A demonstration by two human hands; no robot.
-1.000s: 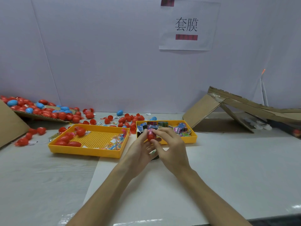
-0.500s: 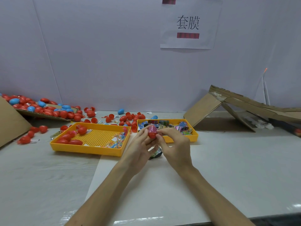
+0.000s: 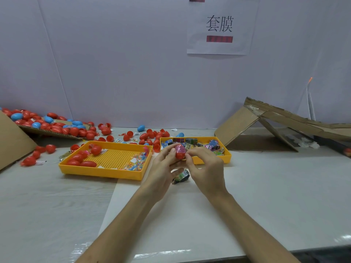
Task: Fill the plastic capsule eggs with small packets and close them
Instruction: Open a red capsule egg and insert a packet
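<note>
A red capsule egg (image 3: 180, 151) with a pink printed packet over its top is held up between both hands, in front of the small yellow tray (image 3: 227, 157) of packets. My left hand (image 3: 163, 170) grips the egg from the left with thumb and fingers. My right hand (image 3: 206, 170) pinches it from the right. A dark, green-printed packet (image 3: 181, 177) shows below the egg between my palms; I cannot tell whether it is held or lies on the table. The large yellow tray (image 3: 106, 172) holds red eggs and clear packets.
Loose red and blue eggs (image 3: 79, 130) lie along the wall and on cardboard (image 3: 11, 141) at the left. A collapsed cardboard box (image 3: 275, 126) stands at the right. A white sheet (image 3: 190, 215) covers the table under my forearms.
Both hands have lifted the egg slightly and turned it; the pink packet now shows on top. The dark packet below has come into view.
</note>
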